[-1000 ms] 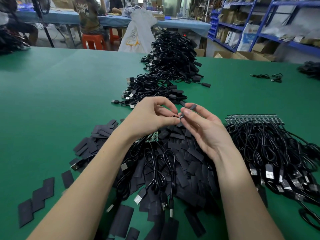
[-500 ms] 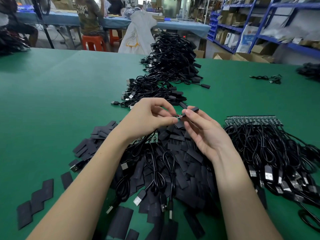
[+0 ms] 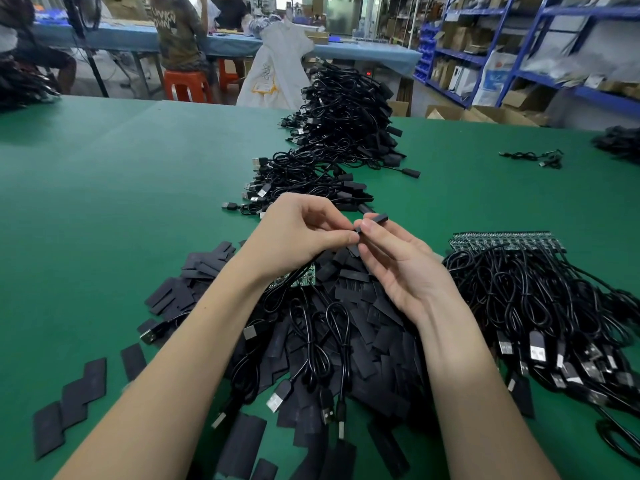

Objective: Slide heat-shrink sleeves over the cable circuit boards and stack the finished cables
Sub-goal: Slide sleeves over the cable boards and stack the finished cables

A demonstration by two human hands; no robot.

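Note:
My left hand (image 3: 298, 233) and my right hand (image 3: 398, 265) meet above a heap of flat black heat-shrink sleeves (image 3: 367, 317). My right hand pinches a black sleeve (image 3: 375, 219) between thumb and fingers. My left hand pinches the cable end at the sleeve's mouth; its black cable runs down under my left wrist past a small green circuit board (image 3: 301, 277). Loose cables with USB plugs (image 3: 311, 358) lie on the sleeve heap. To the right sits a bundle of cables (image 3: 540, 306) with a row of bare green boards (image 3: 502, 239). Sleeved cables are stacked beyond my hands (image 3: 311, 181).
A tall pile of black cables (image 3: 349, 105) stands farther back on the green table (image 3: 121, 202). Stray sleeves (image 3: 69, 400) lie at the front left. A few loose cables (image 3: 533, 157) lie far right. People sit at a blue table (image 3: 180, 39) behind; shelving lines the right.
My hands have stayed together and risen slightly. The sleeve in my right hand has moved closer onto the cable end held by my left hand.

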